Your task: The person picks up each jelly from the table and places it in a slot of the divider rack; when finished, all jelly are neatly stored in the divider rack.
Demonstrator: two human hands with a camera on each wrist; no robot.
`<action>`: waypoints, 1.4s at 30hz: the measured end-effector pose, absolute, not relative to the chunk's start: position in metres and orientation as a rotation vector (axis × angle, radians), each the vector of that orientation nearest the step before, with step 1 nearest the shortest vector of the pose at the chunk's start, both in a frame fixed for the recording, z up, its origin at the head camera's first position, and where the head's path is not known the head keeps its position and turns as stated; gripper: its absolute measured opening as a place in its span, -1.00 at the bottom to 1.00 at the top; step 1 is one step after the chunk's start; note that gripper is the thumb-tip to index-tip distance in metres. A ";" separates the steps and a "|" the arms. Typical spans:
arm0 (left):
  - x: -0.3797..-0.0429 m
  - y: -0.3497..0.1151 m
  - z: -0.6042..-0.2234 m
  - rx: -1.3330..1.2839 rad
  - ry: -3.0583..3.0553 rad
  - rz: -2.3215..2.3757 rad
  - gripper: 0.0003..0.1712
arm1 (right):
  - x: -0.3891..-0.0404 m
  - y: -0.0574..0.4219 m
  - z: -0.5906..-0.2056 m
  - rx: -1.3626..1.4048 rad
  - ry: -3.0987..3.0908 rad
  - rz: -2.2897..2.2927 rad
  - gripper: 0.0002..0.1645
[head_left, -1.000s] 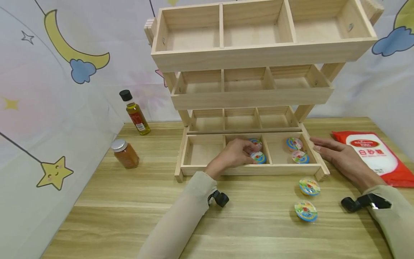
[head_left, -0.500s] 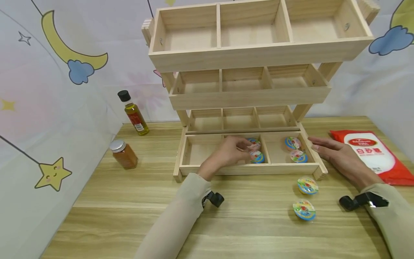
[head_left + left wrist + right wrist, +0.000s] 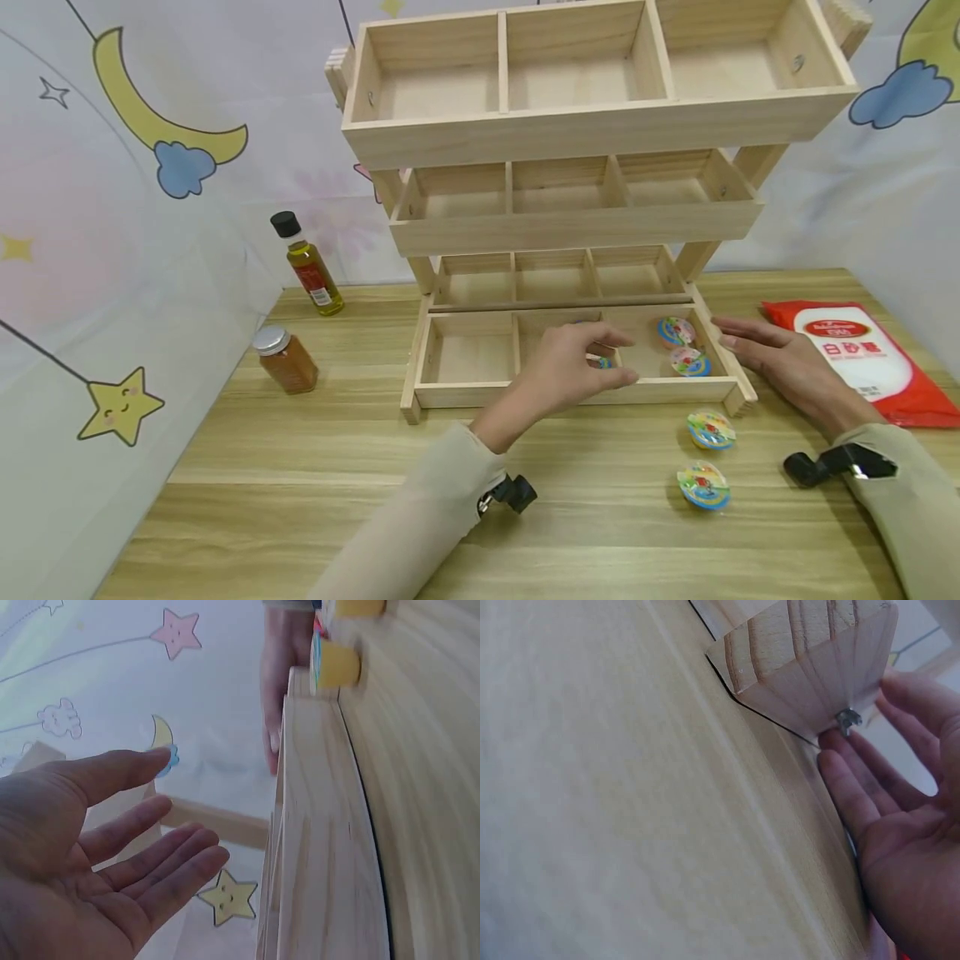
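My left hand (image 3: pixel 562 367) hovers over the middle bottom compartment of a wooden rack (image 3: pixel 465 396), with thumb and fingers spread apart. In the left wrist view that hand (image 3: pixel 112 855) holds nothing. It hides most of two small jelly cups in the compartment; a bit of one cup (image 3: pixel 600 362) shows between the fingers. Two more jelly cups, a rear one (image 3: pixel 677 332) and a front one (image 3: pixel 690 362), sit in the right compartment. My right hand (image 3: pixel 795 371) rests its extended fingers (image 3: pixel 847 787) against the rack's right end.
Two jelly cups, one (image 3: pixel 711 430) behind the other (image 3: pixel 703 485), stand on the table before the rack. A red-and-white bag (image 3: pixel 855 350) lies at right. An oil bottle (image 3: pixel 311 271) and a silver-lidded jar (image 3: pixel 288 362) stand at left. Upper tiers (image 3: pixel 600 129) overhang the bottom one.
The left hand has come away from the jelly cups in the middle compartment, drawing left first, then swinging right with its fingers spread. My right hand stays at the rack's end.
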State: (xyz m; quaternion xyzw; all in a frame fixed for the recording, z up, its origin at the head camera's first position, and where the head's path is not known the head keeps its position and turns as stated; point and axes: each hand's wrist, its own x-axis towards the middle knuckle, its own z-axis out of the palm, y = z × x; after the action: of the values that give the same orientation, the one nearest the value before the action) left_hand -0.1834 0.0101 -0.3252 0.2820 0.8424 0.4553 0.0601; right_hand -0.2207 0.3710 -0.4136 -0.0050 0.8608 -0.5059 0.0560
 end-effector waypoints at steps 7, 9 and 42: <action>-0.173 0.025 -0.333 0.957 2.369 1.439 -0.60 | -0.221 0.371 -0.413 -0.020 2.632 -1.491 -0.22; -0.170 0.029 -0.336 0.964 2.340 1.440 -0.59 | -0.221 0.371 -0.412 -0.025 2.636 -1.482 -0.22; -0.138 0.066 -0.383 0.938 2.086 1.211 -0.43 | -0.223 0.374 -0.414 -0.006 2.660 -1.387 -0.20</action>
State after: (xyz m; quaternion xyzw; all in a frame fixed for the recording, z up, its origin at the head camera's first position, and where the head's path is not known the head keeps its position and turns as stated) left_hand -0.1382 0.0656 -0.3834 0.3486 0.7754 0.4501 0.2732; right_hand -0.2233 0.3745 -0.4145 -0.0020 0.8845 -0.4612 0.0707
